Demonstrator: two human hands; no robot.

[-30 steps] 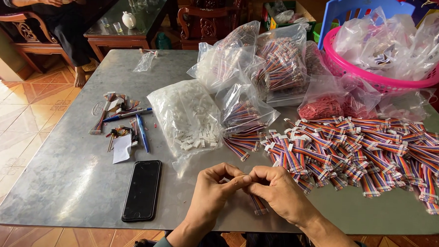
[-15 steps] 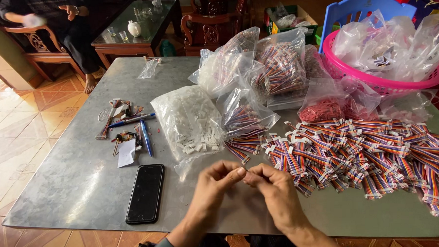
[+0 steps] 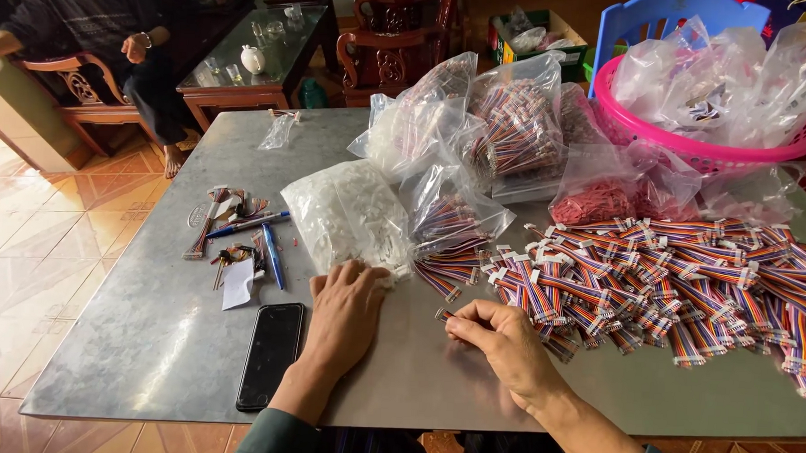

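Note:
My left hand (image 3: pixel 345 310) rests palm down at the open mouth of a clear bag of small white plastic connectors (image 3: pixel 349 213), fingertips touching the white pieces. My right hand (image 3: pixel 498 339) lies on the grey table (image 3: pixel 145 333) with thumb and fingers pinched on a short rainbow ribbon cable (image 3: pixel 443 313). Just right of it spreads a large pile of rainbow ribbon cables with white connectors (image 3: pixel 673 274).
A black phone (image 3: pixel 271 354), blue pens (image 3: pixel 271 253) and small scraps lie at the left. Clear bags of cables (image 3: pixel 507 122) and red pieces (image 3: pixel 594 200) stand behind, with a pink basket of bags (image 3: pixel 697 140). A seated person (image 3: pixel 86 13) is far left.
My hands were together in front of me working one cable. Now they are apart: the left has reached forward to the bag of white connectors, the right keeps the cable.

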